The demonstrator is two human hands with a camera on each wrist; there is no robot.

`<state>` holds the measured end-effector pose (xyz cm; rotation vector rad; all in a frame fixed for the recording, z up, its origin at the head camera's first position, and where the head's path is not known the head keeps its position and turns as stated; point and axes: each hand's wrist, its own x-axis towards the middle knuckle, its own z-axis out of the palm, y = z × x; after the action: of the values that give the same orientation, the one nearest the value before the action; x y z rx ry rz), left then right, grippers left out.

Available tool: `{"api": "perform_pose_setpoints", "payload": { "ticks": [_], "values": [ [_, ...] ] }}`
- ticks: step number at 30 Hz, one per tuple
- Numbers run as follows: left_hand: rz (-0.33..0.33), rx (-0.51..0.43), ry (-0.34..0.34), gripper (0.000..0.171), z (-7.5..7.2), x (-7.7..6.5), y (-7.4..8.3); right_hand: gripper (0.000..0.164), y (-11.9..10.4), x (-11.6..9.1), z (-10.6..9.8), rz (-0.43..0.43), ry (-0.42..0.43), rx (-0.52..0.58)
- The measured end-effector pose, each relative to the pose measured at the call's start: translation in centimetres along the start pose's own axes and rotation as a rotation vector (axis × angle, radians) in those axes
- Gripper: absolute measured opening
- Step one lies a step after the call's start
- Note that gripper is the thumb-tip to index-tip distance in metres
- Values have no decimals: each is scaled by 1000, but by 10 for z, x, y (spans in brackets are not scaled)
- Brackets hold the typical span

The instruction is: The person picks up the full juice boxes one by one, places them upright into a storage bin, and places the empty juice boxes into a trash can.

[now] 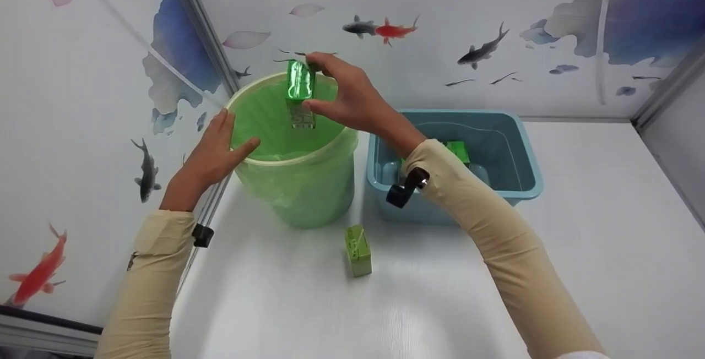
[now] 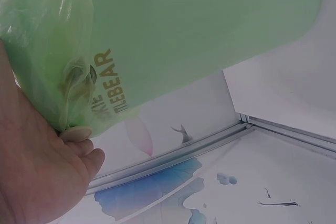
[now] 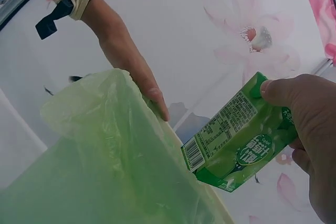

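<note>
Above the mouth of a pale green bin (image 1: 300, 205), my right hand (image 1: 352, 94) pinches a shiny green drink carton (image 1: 300, 81) between thumb and fingers. The right wrist view shows the barcode and printed side of this drink carton (image 3: 231, 135), which is tilted over the bin's edge. My left hand (image 1: 212, 150) rests against the bin's left rim, thumb stretched over the opening and fingers along the outside. A thin plastic liner bag (image 3: 105, 114) folds over the rim. Another small green carton (image 1: 359, 251) stands on the table in front of the bin.
To the right of the bin stands a blue-grey tub (image 1: 529, 183) with a green box (image 1: 458, 151) inside; my right forearm partly covers it. The white table (image 1: 429, 298) meets fish-patterned walls (image 1: 418, 67) at the back and left.
</note>
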<state>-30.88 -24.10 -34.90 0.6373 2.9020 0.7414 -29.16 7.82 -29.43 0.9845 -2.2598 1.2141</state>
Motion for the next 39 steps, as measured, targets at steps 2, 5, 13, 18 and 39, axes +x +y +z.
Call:
{"api": "perform_pose_setpoints", "payload": {
  "ticks": [2,5,13,18,39],
  "values": [
    [0,5,0,100,0,0,-1,70,2,0,3,11,-9,-5],
    [0,9,2,100,0,0,-1,70,6,0,6,16,-22,-10],
    [-5,7,3,99,0,-1,-1,69,15,0,15,44,-41,-29],
    [-6,0,6,97,0,-2,-1,68,23,-3,21,63,-64,-28],
    [-11,1,-3,97,0,0,-2,78,39,-18,27,181,-146,-44]
  ]
}}
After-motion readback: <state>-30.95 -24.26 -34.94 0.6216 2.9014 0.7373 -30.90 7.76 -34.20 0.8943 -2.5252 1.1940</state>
